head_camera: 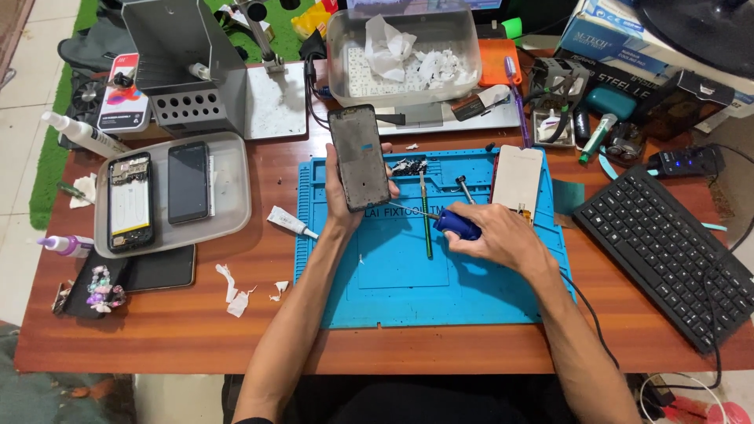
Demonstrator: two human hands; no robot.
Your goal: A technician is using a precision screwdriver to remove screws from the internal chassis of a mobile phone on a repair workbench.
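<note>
My left hand [339,188] holds a dark phone frame [359,157] upright above the blue repair mat [393,290]. My right hand [496,235] grips a blue-handled tool [455,225] whose thin metal tip points left at the frame's lower edge. A green-handled tool [426,224] and a small screwdriver [465,188] lie on the mat between my hands. Dark scraps [408,166] sit near the mat's top edge. A white phone panel [517,179] lies at the mat's upper right.
A grey tray [232,188] at left holds an opened phone [130,202] and a black phone [188,182]. A glue tube [289,222] lies beside the mat. A black keyboard [667,251] sits at right. A plastic tub [400,55] with paper stands behind.
</note>
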